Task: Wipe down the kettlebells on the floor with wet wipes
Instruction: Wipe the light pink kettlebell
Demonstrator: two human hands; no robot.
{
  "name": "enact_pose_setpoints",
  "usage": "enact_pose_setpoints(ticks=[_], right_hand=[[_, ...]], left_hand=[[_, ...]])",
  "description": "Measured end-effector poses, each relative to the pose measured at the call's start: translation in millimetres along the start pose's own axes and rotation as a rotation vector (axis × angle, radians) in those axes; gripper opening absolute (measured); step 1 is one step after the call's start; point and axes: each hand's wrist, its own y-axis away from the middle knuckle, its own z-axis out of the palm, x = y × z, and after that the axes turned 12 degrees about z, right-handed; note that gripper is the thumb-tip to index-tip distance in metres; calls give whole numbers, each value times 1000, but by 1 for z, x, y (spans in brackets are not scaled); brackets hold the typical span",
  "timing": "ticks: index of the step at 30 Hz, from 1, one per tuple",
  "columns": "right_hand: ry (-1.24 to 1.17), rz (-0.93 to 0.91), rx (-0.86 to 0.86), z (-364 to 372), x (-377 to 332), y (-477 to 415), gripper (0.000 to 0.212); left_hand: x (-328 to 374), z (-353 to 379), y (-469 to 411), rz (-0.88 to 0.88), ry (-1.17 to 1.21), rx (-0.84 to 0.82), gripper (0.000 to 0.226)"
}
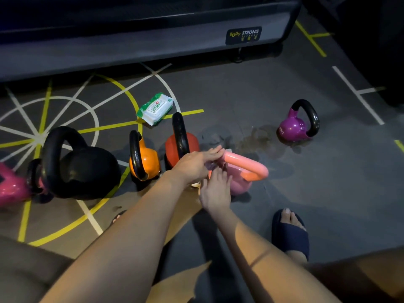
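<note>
Your left grip (197, 163) lies on the near end of the pink kettlebell's (239, 182) handle (249, 166), fingers straight and pressed flat along it, released rather than clenched. Your right grip (215, 191) rests just below it against the bell's round body, fingers spread and slightly bent. You cannot tell whether it pinches anything. A pale crumpled scrap (210, 166) shows between the two grips, too dim to name for sure.

The pink kettlebell sits on the floor (328, 182) in front of you, tilted so its handle points to your right. Just to its left stands the red kettlebell (172, 147), then the orange one (150, 159), then the big black one (87, 169), all in a row. A magenta bell (12, 186) is cut off at the floor's left edge. The purple kettlebell (294, 126) stands well apart to the right, marked 8KG. A dark wet patch (258, 141) spreads on the floor between it and the pink one.

The wipes pack (155, 108) lies flat beyond the red bell, near the machine base (131, 47) that runs along the far side. Your slippered foot (290, 235) is planted near the right.
</note>
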Motion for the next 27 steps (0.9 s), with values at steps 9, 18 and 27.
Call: enact_pose_setpoints(ticks=[9,18,27], right_hand=[[104,61,-154,-12,2,-7,80],[-863,139,-382,-1,-15,2,90],[182,17,3,0,5,-13,66]], left_hand=[[18,-4,4,-53,8,-7,76],[9,-4,-1,-83,103,-22,80],[7,3,-1,-59,94,1,68]])
